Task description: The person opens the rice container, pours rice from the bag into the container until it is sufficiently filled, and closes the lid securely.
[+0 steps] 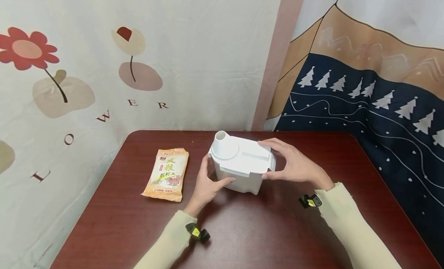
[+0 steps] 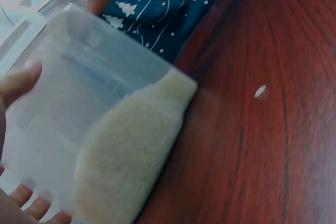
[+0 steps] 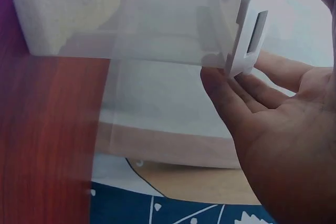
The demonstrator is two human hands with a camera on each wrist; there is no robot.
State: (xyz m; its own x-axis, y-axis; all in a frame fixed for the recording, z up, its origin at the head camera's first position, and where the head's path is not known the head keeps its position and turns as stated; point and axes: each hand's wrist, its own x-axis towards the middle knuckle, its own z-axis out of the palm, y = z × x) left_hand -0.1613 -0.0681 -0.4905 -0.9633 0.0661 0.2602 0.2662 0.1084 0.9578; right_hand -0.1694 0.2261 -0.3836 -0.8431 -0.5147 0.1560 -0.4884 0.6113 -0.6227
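A translucent rice storage container [image 1: 243, 182] with a white lid [image 1: 254, 161] stands at the middle of the table. On the lid's left part, a round raised piece carries a short open spout [image 1: 221, 135]. Pale rice [image 2: 131, 156] lies in the bottom of the container. My left hand [image 1: 208, 186] holds the left side, thumb across the front. My right hand [image 1: 295, 163] grips the right end, its thumb at the front corner and fingers at the back of the lid. Close to the right fingers is a white latch [image 3: 252, 35], which looks closed on the lid's edge.
Left of the container lies a printed plastic rice packet [image 1: 168, 174], flat on the dark red table [image 1: 256, 230]. One loose rice grain [image 2: 260, 91] is on the tabletop. A patterned curtain [image 1: 208, 68] hangs behind the far edge and along the right.
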